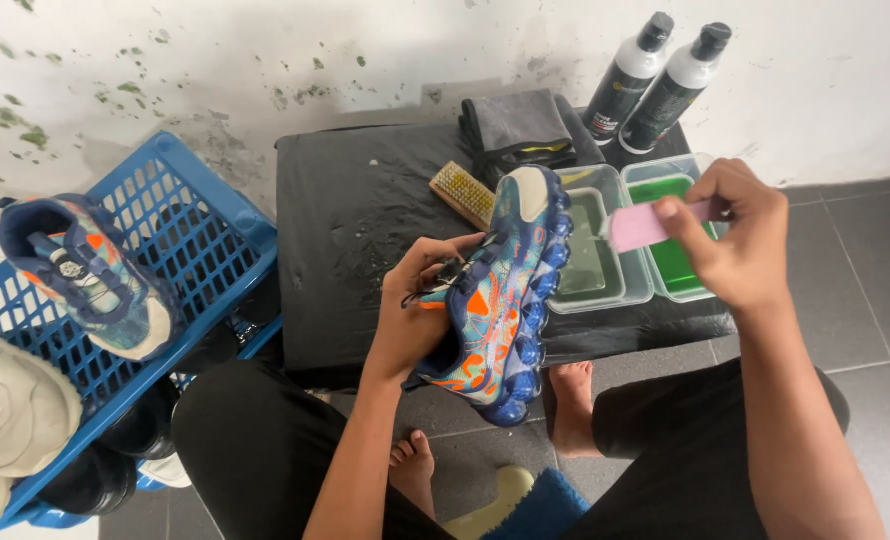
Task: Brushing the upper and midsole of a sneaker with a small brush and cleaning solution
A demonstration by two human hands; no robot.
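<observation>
My left hand (pixel 417 300) grips a blue, orange and teal patterned sneaker (pixel 500 295) by its upper, tilted on its side with the bubbled sole facing right, above the black table's front edge. My right hand (pixel 733 235) holds a small pink brush (pixel 640 225) over two plastic tubs: one with cloudy liquid (pixel 590 250), one with green liquid (pixel 677 255). The brush is apart from the shoe.
A wooden bristle brush (pixel 462 192) and a folded grey cloth (pixel 517 125) lie on the black table (pixel 350 230). Two black-and-white bottles (pixel 655 85) stand at the back right. A blue crate (pixel 175 250) at left carries the matching sneaker (pixel 85 275) and a beige shoe (pixel 10 405).
</observation>
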